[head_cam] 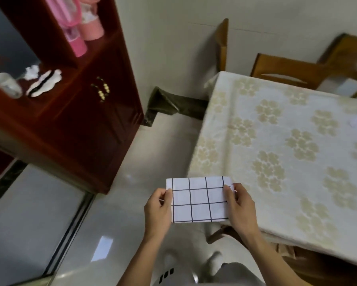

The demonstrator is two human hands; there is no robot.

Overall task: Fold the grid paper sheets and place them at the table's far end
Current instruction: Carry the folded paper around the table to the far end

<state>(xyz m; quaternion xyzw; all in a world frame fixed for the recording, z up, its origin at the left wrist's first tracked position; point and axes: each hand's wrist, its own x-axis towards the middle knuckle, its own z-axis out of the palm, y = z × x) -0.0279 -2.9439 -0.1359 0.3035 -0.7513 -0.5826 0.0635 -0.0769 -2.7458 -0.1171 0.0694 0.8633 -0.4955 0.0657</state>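
Left hand [158, 209], right hand [240, 207] pinch grid paper sheet [199, 200] side edges, held off table [287, 141].

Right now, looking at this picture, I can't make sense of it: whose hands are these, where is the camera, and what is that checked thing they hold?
There is no machine here. A person wears a wide-angle camera on the head, so the one picture looks forward and down, as their own eyes would. That is why the room bends at the edges.

The left hand and the right hand each pinch one side of a grid paper sheet, white with black lines. It is held in the air over the floor, beside the near corner of the table, not on it.

The table has a pale cloth with a flower pattern. Wooden chairs stand at its far side. On the left is a dark red cabinet with pink items on its shelf.
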